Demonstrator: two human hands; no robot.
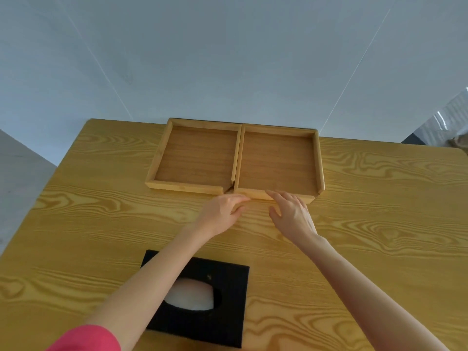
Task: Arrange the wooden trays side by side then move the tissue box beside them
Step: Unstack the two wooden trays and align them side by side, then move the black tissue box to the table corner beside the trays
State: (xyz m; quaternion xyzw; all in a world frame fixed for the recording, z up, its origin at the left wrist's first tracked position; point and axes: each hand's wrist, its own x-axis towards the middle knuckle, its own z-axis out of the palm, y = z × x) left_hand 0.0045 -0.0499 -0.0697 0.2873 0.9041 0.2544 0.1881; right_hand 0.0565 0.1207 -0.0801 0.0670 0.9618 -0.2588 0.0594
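Observation:
Two shallow wooden trays lie side by side at the far edge of the table, their inner walls touching. The left tray (152,173) sits slightly farther back than the right tray (319,163). My left hand (222,211) and my right hand (293,214) rest on the table just in front of the right tray's near wall, fingers spread, fingertips touching or almost touching that wall, holding nothing. A black tissue box (228,282) with a white tissue showing in its oval slot lies near me, partly under my left forearm.
The wooden table (101,224) ends at a pale wall right behind the trays. Its left edge drops to a grey floor. Bare tabletop lies to the right of the trays and to the left of the tissue box.

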